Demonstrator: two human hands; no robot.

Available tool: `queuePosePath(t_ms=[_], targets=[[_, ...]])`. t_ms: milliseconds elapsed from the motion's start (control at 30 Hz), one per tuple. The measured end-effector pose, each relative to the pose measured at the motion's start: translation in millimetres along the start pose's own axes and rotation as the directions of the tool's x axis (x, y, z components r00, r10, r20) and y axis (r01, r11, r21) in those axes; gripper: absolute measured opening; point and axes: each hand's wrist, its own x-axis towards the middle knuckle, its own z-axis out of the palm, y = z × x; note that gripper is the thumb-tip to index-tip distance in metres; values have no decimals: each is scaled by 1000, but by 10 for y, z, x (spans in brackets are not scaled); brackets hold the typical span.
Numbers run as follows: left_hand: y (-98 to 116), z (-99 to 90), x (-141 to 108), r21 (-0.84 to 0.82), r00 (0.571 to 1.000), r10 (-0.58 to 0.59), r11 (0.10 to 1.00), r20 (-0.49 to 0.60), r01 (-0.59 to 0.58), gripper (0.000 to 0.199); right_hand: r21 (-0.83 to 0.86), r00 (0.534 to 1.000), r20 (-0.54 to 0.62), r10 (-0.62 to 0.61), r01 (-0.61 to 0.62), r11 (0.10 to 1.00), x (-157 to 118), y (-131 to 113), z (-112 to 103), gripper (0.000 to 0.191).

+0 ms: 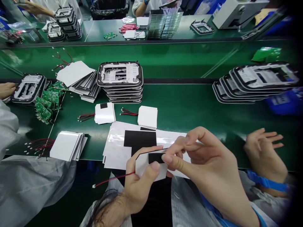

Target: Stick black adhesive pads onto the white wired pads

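Observation:
My left hand [139, 186] holds a white panel [141, 164] with cut corners, its thumb on the front. A black patch [155, 158] lies on that panel, and a red wire [113, 180] with a small white connector runs out to the left. The fingers of my right hand [203, 157] are pinched at the panel's right edge, thumb tip by the patch. What they may hold there is hidden. Below lie white sheets [115, 138] bearing black rectangles [139, 138]. Beyond them are two stacks of white panels [148, 116] [105, 116] with red and black wires.
Stacked frames [120, 75] stand at centre back, more frames [265, 78] at right. White panels [66, 145], white cards [75, 74] and green circuit boards [48, 104] lie left. Another person's hand [266, 154] with a blue wristband is at right, another's [7, 90] at far left.

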Motion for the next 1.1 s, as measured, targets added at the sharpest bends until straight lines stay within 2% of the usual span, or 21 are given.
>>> queuePosePath(t_ms=[133,300,467,600,733,833,900,967,1100], targets=[[8,11,1,31,999,0,1000,-40,2,21,-8,1000,-9,20,-20,1000,-6,-11,8,40],[0,35,2,59,989,-9,998,-145,18,20,-24,999,-41,-7,6,1000,-12,20,15,39],[-17,6,16,129,987,17,992,-161,4,23,-36,999,-53,4,-6,999,-6,49,24,39],[-63,-13,10,178,980,39,984,-195,-4,20,-82,992,-86,-88,81,993,-39,78,57,39],[-162,-51,41,210,977,81,977,-198,-38,23,-236,969,-107,-221,191,953,-56,196,97,32],[-208,-112,120,230,957,94,973,-273,-31,27,-487,936,-125,-328,230,843,47,361,72,29],[-199,-158,181,186,951,58,983,-303,-1,30,-568,945,-90,-314,211,796,154,452,28,28],[-163,-195,223,179,961,43,984,-274,7,28,-536,962,7,-274,235,811,242,483,-6,19],[-78,-242,222,324,978,153,941,-142,-100,21,-432,925,269,-267,363,826,309,372,29,19]])
